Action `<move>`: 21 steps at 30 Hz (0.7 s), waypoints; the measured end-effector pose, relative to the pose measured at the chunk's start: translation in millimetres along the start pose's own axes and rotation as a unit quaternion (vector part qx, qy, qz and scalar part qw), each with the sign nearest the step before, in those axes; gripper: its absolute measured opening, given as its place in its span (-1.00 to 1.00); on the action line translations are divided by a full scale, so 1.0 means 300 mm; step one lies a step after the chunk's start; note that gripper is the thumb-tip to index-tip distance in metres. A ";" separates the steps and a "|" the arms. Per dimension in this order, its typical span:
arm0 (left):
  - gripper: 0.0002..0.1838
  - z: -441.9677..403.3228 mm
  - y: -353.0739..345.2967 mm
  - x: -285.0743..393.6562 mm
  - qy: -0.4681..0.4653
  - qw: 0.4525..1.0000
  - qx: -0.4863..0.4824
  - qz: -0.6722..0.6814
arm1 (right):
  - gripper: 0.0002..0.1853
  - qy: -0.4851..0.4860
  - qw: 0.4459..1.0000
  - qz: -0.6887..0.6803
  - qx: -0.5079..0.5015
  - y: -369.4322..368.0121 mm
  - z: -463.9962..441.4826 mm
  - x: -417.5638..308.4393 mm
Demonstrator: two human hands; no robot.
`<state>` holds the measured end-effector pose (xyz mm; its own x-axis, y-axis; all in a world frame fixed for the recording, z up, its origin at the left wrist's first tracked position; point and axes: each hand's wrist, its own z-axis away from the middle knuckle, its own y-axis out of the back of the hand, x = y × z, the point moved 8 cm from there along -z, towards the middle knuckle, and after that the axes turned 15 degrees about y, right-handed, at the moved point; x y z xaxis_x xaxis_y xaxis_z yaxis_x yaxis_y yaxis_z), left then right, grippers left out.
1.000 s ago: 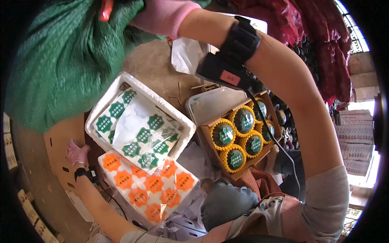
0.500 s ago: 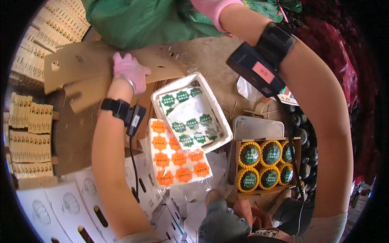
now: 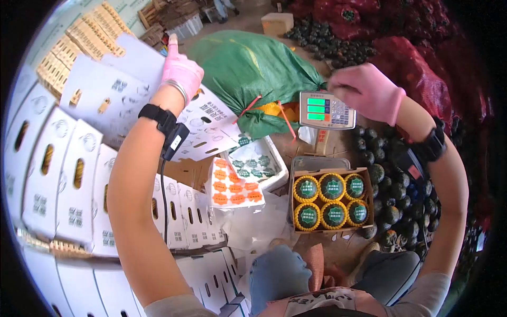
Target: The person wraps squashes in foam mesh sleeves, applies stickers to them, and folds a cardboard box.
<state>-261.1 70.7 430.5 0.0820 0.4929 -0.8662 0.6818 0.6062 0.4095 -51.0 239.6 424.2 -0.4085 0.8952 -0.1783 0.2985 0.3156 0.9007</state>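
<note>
My left hand (image 3: 180, 73), in a pink glove, is closed on the top edge of a flat white printed carton sheet (image 3: 203, 127), with one finger pointing up. My right hand (image 3: 367, 92), also gloved in pink, hangs beside the digital scale display (image 3: 327, 110); its fingers are curled, and what they hold, if anything, is not visible. Between my hands lies a big green sack (image 3: 248, 66) tied with red strips. Below the display, an open carton (image 3: 334, 229) holds several squashes in yellow foam nets. Orange sticker sheets (image 3: 235, 186) lie against a white foam box (image 3: 278, 179) containing green stickers.
White printed cartons (image 3: 74, 174) stand in rows on the left. Loose dark squashes (image 3: 393, 195) cover the floor on the right, below red mesh sacks (image 3: 412, 74). At the back is a pale block (image 3: 277, 24), and a person's legs (image 3: 226, 8) show there.
The green sack now rests on the floor, out of my right hand, which has come down beside the scale display. My left hand has raised the carton sheet, whose white printed side now shows.
</note>
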 end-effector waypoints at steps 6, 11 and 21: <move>-0.81 0.189 0.674 -0.325 0.079 0.968 0.234 -0.045 | -0.58 0.048 0.979 0.017 0.195 0.249 0.200 -0.149; -0.65 0.581 1.198 -0.482 0.110 0.849 0.481 0.188 | -0.48 0.095 0.882 -0.018 0.461 0.535 0.183 -0.349; -0.31 0.614 0.462 -0.523 0.214 0.219 0.233 0.923 | -0.87 -0.139 0.851 -0.017 0.507 0.746 0.903 -0.455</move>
<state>-45.4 -37.6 570.4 0.5235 -0.2973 0.7985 -0.2183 -0.9527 -0.2115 305.1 273.4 542.8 -0.2544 0.8755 -0.4108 0.9385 0.3260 0.1137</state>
